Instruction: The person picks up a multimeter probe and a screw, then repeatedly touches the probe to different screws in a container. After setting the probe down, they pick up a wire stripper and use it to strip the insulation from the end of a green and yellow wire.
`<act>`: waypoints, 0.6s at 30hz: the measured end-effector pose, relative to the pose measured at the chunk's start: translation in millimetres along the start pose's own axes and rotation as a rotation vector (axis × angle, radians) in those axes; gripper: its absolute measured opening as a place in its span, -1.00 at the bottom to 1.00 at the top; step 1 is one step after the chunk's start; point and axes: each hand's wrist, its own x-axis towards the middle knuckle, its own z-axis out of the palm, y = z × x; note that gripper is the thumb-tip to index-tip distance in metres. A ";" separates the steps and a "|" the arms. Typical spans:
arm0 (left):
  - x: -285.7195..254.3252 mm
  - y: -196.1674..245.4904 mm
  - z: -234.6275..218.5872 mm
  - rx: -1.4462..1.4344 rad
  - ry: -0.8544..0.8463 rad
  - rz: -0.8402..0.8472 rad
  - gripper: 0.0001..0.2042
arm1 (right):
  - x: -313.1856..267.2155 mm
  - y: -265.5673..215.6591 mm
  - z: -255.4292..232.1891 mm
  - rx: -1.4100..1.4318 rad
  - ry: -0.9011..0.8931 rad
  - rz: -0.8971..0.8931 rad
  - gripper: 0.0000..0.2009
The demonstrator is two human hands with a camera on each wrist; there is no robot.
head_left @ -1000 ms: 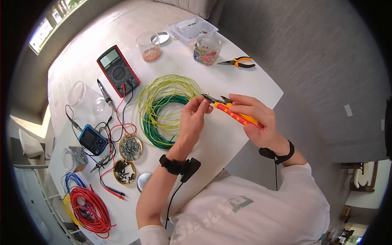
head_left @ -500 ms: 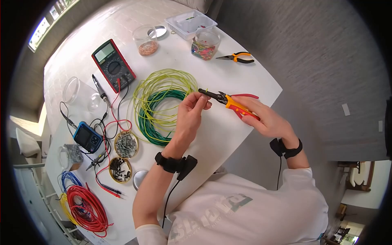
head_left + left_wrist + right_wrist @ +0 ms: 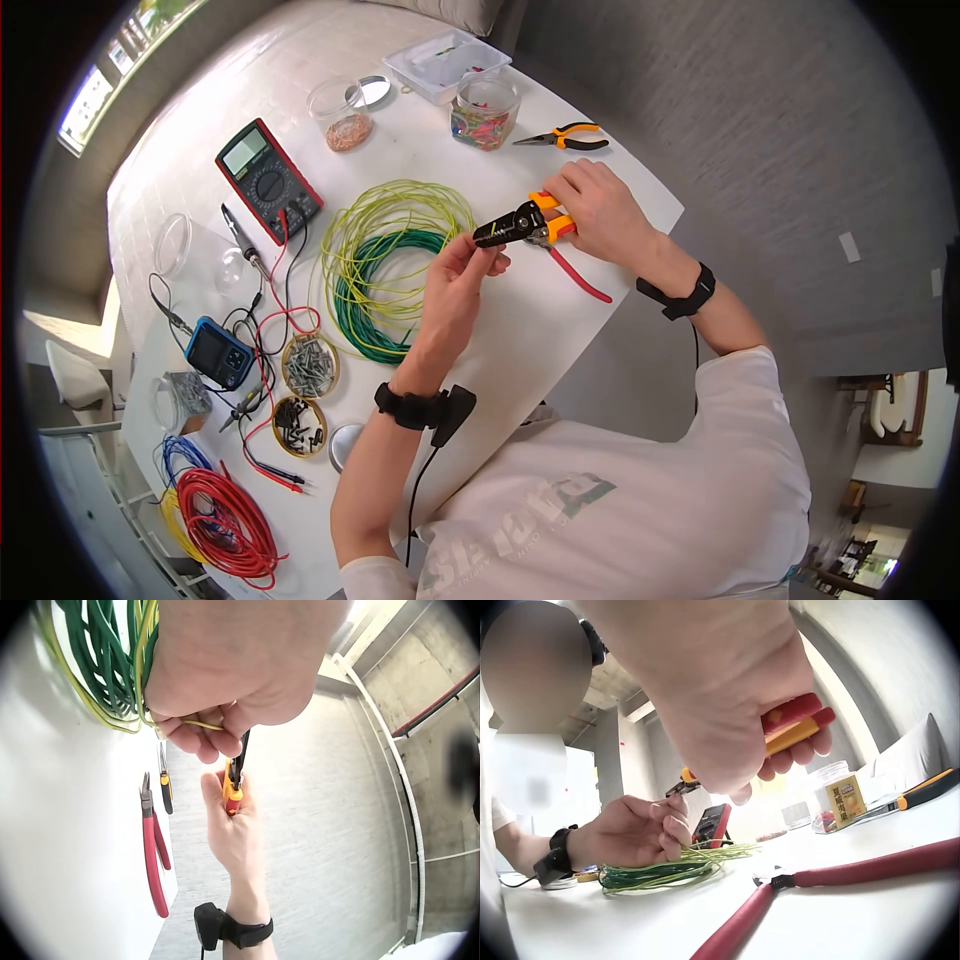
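My left hand (image 3: pixel 478 250) pinches the free end of a yellow-green wire (image 3: pixel 196 724) that runs off the yellow-green coil (image 3: pixel 395 215) lying over a dark green coil (image 3: pixel 365 305) on the white table (image 3: pixel 480 340). My right hand (image 3: pixel 575 205) grips an orange-handled tool (image 3: pixel 505 227). Its black head reaches my left fingertips. In the right wrist view the tool's handles (image 3: pixel 795 724) show red and orange inside that fist. Red-handled pliers (image 3: pixel 578 273) lie on the table just below both hands, touched by neither.
A red multimeter (image 3: pixel 265 180) lies left of the coils. Orange-black pliers (image 3: pixel 560 137), two jars (image 3: pixel 482 112) and a white tray (image 3: pixel 445 62) stand at the far end. Screw dishes (image 3: pixel 310 365), a blue meter (image 3: pixel 218 352) and a red coil (image 3: pixel 225 520) sit near left.
My right hand has moved away from me to the far side of the wire end. The red-handled pliers now lie on the table. The left hand kept its pinch on the wire.
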 end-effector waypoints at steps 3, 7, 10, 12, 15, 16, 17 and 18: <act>-0.1 1.3 0.2 0.004 0.004 -0.020 -0.86 | -0.9 -1.8 -0.3 -0.022 0.034 0.002 -0.64; 0.5 -1.7 0.5 -0.036 0.008 0.010 -0.87 | -5.3 -7.9 -4.7 0.030 -0.035 0.057 -0.66; 0.5 -2.5 -0.2 -0.038 -0.021 0.046 -0.88 | -9.1 -12.0 -9.5 0.261 -0.171 0.158 -0.76; 0.7 -3.1 -1.7 -0.041 -0.046 0.058 -0.87 | -4.5 -16.7 -21.8 0.345 -0.329 0.254 -0.77; -0.3 -3.6 -2.2 -0.001 -0.065 0.050 -0.87 | -0.4 -17.9 -32.3 0.484 -0.525 0.380 -0.74; -0.9 -1.9 -0.9 0.001 -0.060 0.042 -0.86 | -0.3 -17.4 -33.1 0.540 -0.561 0.409 -0.70; -1.2 -1.0 -0.1 0.002 -0.055 0.035 -0.86 | -0.1 -17.0 -33.0 0.540 -0.562 0.409 -0.70; -0.9 -2.1 0.0 0.002 -0.055 0.035 -0.86 | 0.6 -16.9 -32.8 0.496 -0.580 0.406 -0.74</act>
